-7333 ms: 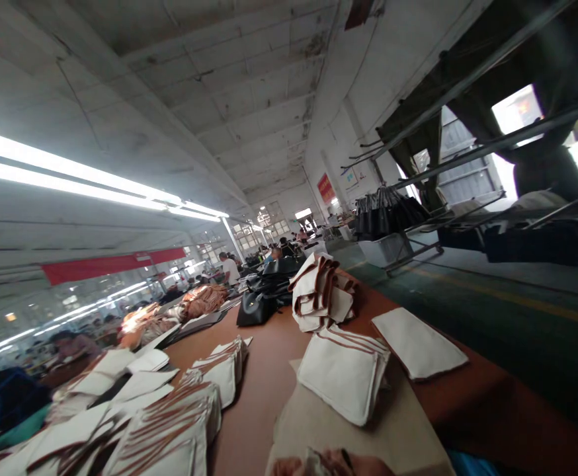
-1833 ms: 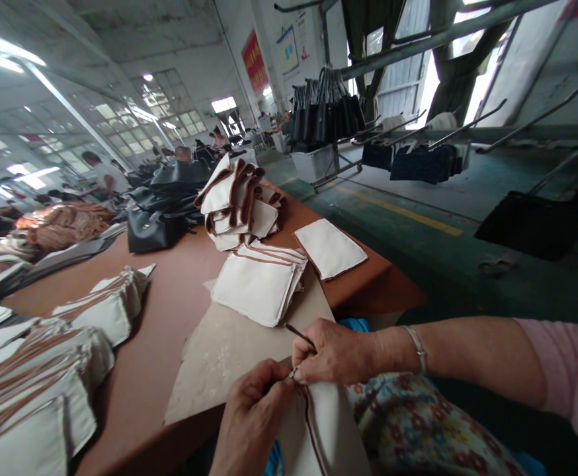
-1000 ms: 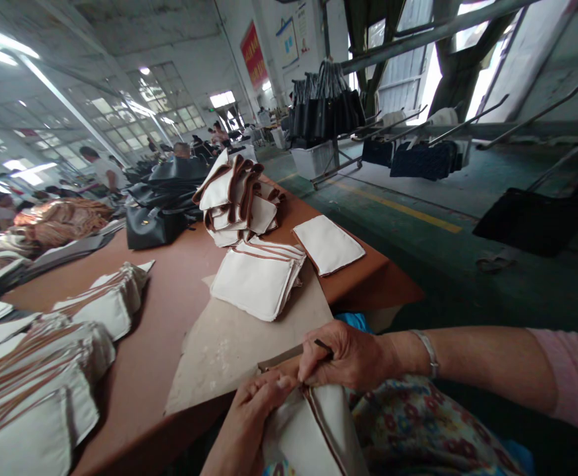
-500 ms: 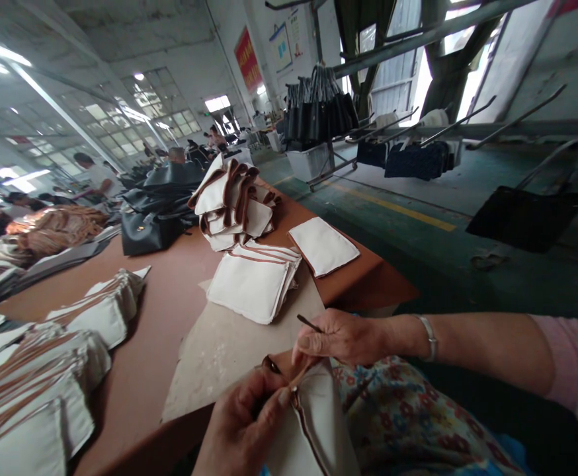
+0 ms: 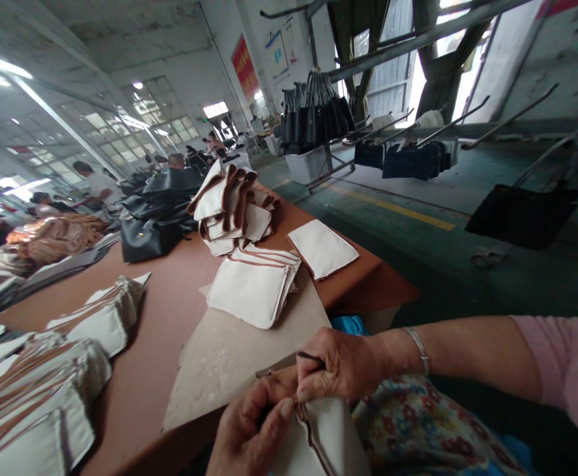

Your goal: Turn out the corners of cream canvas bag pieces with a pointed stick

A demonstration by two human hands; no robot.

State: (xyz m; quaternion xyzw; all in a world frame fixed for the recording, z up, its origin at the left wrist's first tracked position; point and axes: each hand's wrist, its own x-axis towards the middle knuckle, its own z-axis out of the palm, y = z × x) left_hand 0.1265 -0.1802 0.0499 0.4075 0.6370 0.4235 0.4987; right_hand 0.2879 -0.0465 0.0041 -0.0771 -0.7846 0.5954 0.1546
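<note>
A cream fabric pouch with a brown-edged seam lies over my lap at the bottom of the view. My left hand pinches its top end between thumb and fingers. Close against it, my right hand is closed, with a thin dark tool sticking out past the fingers. Its thumb and fingertips press at the same end of the pouch, beside my left thumb. What lies between the fingertips is hidden, and the tool's kind cannot be made out.
On the brown table stand a stack of cream pouches, a heap of brown-edged pieces and a single cream panel. More pouches lie in rows at left. Black bags sit behind; a rack stands right.
My right hand has come down and closed in on the pouch's end, its tool now lower. My left hand has shifted slightly right and down. The pouch end is more covered by fingers.
</note>
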